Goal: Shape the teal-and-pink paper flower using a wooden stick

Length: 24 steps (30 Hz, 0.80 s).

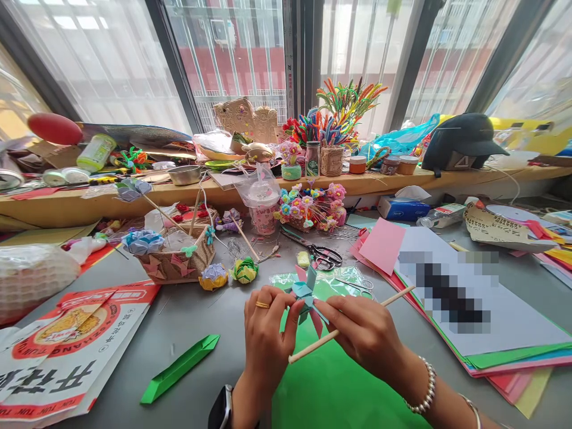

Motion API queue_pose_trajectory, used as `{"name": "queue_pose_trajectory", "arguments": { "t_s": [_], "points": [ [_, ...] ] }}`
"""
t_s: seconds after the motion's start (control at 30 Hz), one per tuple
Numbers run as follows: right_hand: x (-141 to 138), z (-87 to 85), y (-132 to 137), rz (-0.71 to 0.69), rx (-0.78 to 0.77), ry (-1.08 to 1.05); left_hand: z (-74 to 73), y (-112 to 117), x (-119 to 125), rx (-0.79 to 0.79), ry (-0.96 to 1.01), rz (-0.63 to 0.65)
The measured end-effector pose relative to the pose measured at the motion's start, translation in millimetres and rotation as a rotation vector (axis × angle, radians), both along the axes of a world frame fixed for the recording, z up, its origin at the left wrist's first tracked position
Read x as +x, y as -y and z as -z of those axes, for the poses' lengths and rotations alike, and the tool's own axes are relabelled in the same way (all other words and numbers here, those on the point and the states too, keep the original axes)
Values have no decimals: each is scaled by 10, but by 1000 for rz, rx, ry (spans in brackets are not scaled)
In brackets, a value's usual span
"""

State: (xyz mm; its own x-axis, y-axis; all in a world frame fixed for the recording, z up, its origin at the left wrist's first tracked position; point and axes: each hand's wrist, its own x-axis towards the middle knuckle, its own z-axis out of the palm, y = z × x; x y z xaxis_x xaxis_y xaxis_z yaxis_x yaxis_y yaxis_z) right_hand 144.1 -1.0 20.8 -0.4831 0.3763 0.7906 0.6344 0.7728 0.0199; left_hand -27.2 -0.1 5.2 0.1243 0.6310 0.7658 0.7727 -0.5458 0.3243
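A spiky light-blue and pink shape of folded paper (302, 290) is up off the table, in the middle of the two hands. Take it as the middle of a clock, with twelve at the top. The left hand (270, 319) is at eight o'clock and the right hand (369, 330) at four. Both hands pinch it, maybe because the folds could slip apart if only one side were held. The shape sits right at the fingertips, with its points poking out at twelve and five. The left thumb and fingers are clamped on its near left edge. The right fingertips press together on its right edge.

A thin, round, pale wooden stick (315, 345) slants under the right fingers, from seven o'clock up to three. It is probably tucked there to leave the fingertips free.

A big flat green paper sheet (348, 393) lies below, at five. A long folded green paper strip (181, 369) lies at eight, well apart, perhaps to be out of the way. Black-handled metal scissors (326, 257) rest at one.
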Motion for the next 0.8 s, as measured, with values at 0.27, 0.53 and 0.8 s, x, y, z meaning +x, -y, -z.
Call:
{"name": "queue_pose_trajectory", "arguments": {
  "t_s": [0.27, 0.53, 0.8],
  "points": [
    [10, -3, 12, -11, 6, 9, 16, -42, -42, 12, -29, -23],
    [16, -9, 26, -2, -8, 27, 6, -29, -9, 0, 44, -42],
    [12, 3, 26, -11, -26, 28, 7, -26, -5, -6, 45, -35]
  ]
}}
